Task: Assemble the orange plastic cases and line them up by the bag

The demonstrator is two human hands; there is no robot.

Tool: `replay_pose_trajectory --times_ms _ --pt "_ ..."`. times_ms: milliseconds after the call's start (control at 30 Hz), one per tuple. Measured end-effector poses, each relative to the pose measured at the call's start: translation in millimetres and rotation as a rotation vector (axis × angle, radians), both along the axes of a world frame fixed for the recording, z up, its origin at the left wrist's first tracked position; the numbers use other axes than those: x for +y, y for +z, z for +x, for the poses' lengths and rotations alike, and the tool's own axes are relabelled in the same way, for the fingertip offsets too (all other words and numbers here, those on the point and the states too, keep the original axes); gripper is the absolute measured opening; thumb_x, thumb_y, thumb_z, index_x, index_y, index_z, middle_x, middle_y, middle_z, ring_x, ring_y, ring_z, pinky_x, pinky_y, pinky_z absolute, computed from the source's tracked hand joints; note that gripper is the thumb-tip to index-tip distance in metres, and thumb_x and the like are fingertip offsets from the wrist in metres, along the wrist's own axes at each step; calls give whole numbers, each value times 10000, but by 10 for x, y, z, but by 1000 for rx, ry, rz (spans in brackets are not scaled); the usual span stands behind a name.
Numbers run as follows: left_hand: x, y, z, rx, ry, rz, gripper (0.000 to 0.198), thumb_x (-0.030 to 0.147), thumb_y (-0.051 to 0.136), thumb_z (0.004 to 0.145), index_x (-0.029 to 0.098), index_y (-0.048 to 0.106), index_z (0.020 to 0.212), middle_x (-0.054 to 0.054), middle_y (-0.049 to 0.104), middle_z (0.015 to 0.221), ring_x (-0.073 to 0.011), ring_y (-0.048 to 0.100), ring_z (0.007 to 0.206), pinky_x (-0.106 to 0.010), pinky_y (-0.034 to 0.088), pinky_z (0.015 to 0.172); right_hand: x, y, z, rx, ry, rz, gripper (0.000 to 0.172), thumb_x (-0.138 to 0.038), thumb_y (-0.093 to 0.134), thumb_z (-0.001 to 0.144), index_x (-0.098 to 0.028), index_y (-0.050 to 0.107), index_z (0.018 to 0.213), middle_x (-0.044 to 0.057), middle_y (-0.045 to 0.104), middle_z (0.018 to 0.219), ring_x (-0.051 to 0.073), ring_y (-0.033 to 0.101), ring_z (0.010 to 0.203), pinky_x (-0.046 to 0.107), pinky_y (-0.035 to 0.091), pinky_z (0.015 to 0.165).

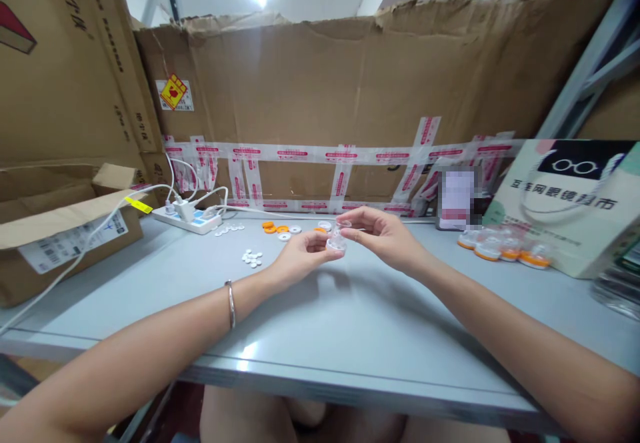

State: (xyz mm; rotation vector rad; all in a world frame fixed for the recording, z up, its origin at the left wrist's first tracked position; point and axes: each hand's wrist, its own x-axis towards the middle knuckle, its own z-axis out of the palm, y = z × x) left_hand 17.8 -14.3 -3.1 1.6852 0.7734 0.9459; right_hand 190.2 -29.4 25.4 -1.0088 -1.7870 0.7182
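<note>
Above the middle of the table, my left hand (299,256) is closed on a small clear round plastic cup (337,245). A thin clear round plastic piece (344,224), perhaps a lid, is pinched by the fingertips of my right hand (384,237), just over the cup. Whether the two clear pieces touch, I cannot tell. Behind my hands lie orange rings (270,228) and white rings (284,236). Small white round caps (253,257) are scattered left of my left hand, with a row of small white pieces (230,229) farther back.
Several clear domed containers with orange bases (506,251) stand at the right, beside a printed paper bag (565,209) and a phone (455,197). A power strip (187,219) with white cables and an open cardboard box (70,229) are at the left. Tall cardboard (310,89) walls the back.
</note>
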Motion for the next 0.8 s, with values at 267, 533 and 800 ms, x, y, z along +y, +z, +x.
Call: replay_pose_trajectory --times_ms 267,533,800 --pt "-26 35 -6 8 5 3 307 299 655 676 110 628 916 -85 646 921 -177 590 853 -309 431 806 -11 -17 -26 4 2 -18 266 -375 614 710 -187 593 897 56 648 951 178 619 824 345 492 760" --pt "-25 39 -8 -9 -7 20 284 305 647 686 125 640 906 -65 654 906 -173 594 862 -296 437 803 -15 -35 -10 14 11 -15 269 -374 620 705 -185 598 895 59 658 956 192 622 856 362 489 787" --pt "-19 0 -21 20 -7 56 298 310 636 692 127 650 927 -67 665 897 -172 601 837 -291 445 790 -53 -42 -26 3 12 -32 251 -381 628 690 -175 612 834 71 656 999 204 623 889 371 492 812"
